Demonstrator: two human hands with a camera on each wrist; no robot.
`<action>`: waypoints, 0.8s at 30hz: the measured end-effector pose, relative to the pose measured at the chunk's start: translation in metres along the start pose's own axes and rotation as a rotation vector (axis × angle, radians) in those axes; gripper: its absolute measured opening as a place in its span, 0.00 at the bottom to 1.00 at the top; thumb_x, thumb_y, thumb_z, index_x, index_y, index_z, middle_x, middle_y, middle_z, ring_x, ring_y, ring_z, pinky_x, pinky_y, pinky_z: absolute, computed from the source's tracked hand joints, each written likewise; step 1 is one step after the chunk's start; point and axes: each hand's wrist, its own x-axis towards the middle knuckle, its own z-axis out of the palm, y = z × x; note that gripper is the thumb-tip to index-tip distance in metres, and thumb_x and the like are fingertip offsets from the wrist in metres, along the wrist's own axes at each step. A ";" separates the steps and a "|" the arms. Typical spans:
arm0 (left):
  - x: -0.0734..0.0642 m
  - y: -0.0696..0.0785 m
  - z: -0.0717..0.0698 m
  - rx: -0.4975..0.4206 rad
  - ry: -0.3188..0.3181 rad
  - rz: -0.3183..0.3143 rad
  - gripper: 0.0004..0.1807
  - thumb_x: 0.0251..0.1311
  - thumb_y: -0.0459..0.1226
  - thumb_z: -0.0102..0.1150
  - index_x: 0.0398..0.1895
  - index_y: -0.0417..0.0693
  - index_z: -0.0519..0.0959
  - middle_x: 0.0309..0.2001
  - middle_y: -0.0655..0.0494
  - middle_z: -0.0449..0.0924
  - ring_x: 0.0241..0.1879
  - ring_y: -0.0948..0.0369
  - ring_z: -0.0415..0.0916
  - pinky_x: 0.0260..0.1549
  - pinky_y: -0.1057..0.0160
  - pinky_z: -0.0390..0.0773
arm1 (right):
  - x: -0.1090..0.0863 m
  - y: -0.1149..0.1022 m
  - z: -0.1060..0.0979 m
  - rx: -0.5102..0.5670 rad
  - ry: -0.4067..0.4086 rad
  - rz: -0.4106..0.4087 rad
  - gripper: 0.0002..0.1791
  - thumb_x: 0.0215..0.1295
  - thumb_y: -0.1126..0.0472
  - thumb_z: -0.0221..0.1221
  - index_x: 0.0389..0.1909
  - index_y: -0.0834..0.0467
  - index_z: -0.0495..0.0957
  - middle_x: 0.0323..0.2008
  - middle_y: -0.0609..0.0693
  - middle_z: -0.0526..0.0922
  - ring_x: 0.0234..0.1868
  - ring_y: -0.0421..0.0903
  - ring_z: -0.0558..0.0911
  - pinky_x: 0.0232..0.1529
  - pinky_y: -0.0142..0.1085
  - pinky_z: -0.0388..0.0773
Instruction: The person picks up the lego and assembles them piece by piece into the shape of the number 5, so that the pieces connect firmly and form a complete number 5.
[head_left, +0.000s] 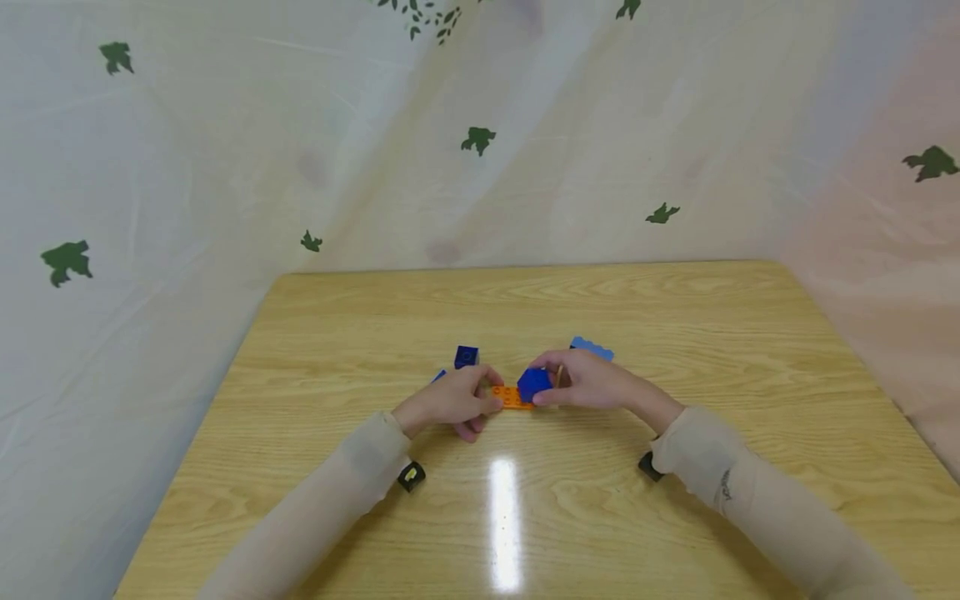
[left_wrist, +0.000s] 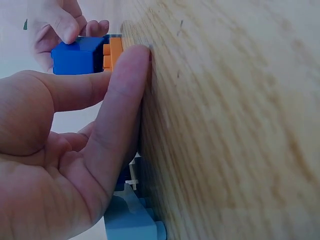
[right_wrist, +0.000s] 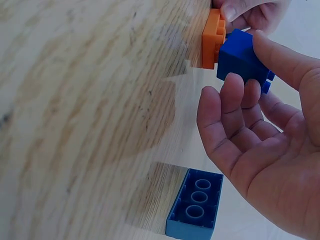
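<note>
An orange studded plate (head_left: 507, 397) lies on the table between the two hands. My left hand (head_left: 453, 396) grips its left end between thumb and fingers; the left wrist view shows the orange plate (left_wrist: 115, 50) just past the fingertips. My right hand (head_left: 592, 379) pinches a blue building brick (head_left: 534, 384), tilted, over the plate's right end. In the right wrist view the blue brick (right_wrist: 241, 57) is right beside the studs of the orange plate (right_wrist: 214, 37), its own studs facing away; whether they touch, I cannot tell.
Behind the left hand stands a dark blue brick (head_left: 467, 357), with another blue piece (head_left: 438, 376) partly hidden. A light blue brick (head_left: 592, 347) lies beyond the right hand. Near the forearms are a black piece with a yellow mark (head_left: 411, 476) and another black piece (head_left: 650, 467).
</note>
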 end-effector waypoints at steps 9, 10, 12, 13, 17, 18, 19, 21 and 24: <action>0.002 -0.002 0.000 0.014 0.008 -0.016 0.18 0.74 0.38 0.57 0.63 0.45 0.70 0.30 0.45 0.78 0.23 0.55 0.79 0.24 0.56 0.86 | 0.002 -0.001 0.003 0.018 0.003 0.004 0.28 0.68 0.52 0.67 0.63 0.63 0.77 0.35 0.44 0.82 0.34 0.43 0.80 0.38 0.35 0.81; 0.002 -0.002 0.000 0.015 0.009 -0.016 0.18 0.74 0.38 0.57 0.63 0.45 0.70 0.30 0.45 0.78 0.23 0.55 0.79 0.24 0.56 0.86 | 0.002 -0.001 0.003 0.025 0.002 0.000 0.28 0.69 0.52 0.67 0.63 0.64 0.76 0.35 0.44 0.83 0.35 0.43 0.81 0.39 0.35 0.81; 0.003 -0.002 0.001 0.018 0.010 -0.013 0.19 0.74 0.38 0.57 0.63 0.44 0.70 0.31 0.45 0.78 0.23 0.55 0.78 0.24 0.56 0.86 | 0.002 -0.002 0.003 0.032 0.002 -0.005 0.28 0.69 0.53 0.66 0.63 0.64 0.76 0.36 0.43 0.83 0.36 0.43 0.81 0.41 0.36 0.82; 0.003 -0.002 0.001 0.017 0.010 -0.013 0.19 0.74 0.38 0.57 0.63 0.44 0.70 0.31 0.45 0.78 0.23 0.55 0.78 0.24 0.56 0.86 | 0.002 -0.002 0.002 0.033 0.001 -0.010 0.27 0.69 0.53 0.66 0.63 0.65 0.76 0.36 0.43 0.83 0.36 0.43 0.81 0.41 0.36 0.82; 0.003 -0.001 0.002 0.013 0.009 -0.011 0.18 0.74 0.38 0.57 0.63 0.45 0.70 0.31 0.45 0.77 0.23 0.55 0.78 0.24 0.56 0.86 | 0.002 -0.002 0.001 0.046 -0.002 -0.012 0.27 0.70 0.54 0.66 0.63 0.65 0.76 0.36 0.44 0.84 0.36 0.43 0.82 0.40 0.36 0.82; 0.003 -0.001 0.002 0.012 0.009 -0.013 0.18 0.74 0.38 0.57 0.63 0.45 0.70 0.31 0.45 0.77 0.24 0.55 0.78 0.24 0.56 0.86 | 0.002 -0.001 0.001 0.051 -0.005 -0.009 0.27 0.70 0.54 0.66 0.63 0.65 0.76 0.37 0.44 0.84 0.36 0.43 0.82 0.41 0.36 0.82; 0.003 0.000 0.002 0.012 0.009 -0.013 0.18 0.74 0.38 0.57 0.63 0.45 0.69 0.31 0.45 0.77 0.24 0.55 0.78 0.24 0.56 0.86 | 0.003 -0.001 0.001 0.058 -0.009 -0.007 0.27 0.70 0.54 0.66 0.63 0.65 0.76 0.37 0.44 0.84 0.37 0.43 0.82 0.41 0.36 0.82; 0.003 -0.001 0.002 0.011 0.010 -0.014 0.18 0.74 0.38 0.56 0.63 0.45 0.69 0.31 0.45 0.77 0.24 0.55 0.78 0.24 0.56 0.86 | 0.003 0.000 0.001 0.068 -0.013 0.004 0.27 0.69 0.53 0.66 0.63 0.64 0.77 0.39 0.44 0.84 0.39 0.42 0.83 0.43 0.36 0.82; 0.003 -0.001 0.002 0.010 0.011 -0.016 0.19 0.75 0.38 0.56 0.64 0.45 0.69 0.32 0.45 0.77 0.24 0.55 0.78 0.24 0.57 0.86 | 0.004 0.000 0.001 0.074 -0.022 0.006 0.26 0.70 0.53 0.66 0.63 0.63 0.77 0.40 0.45 0.84 0.40 0.42 0.83 0.45 0.36 0.82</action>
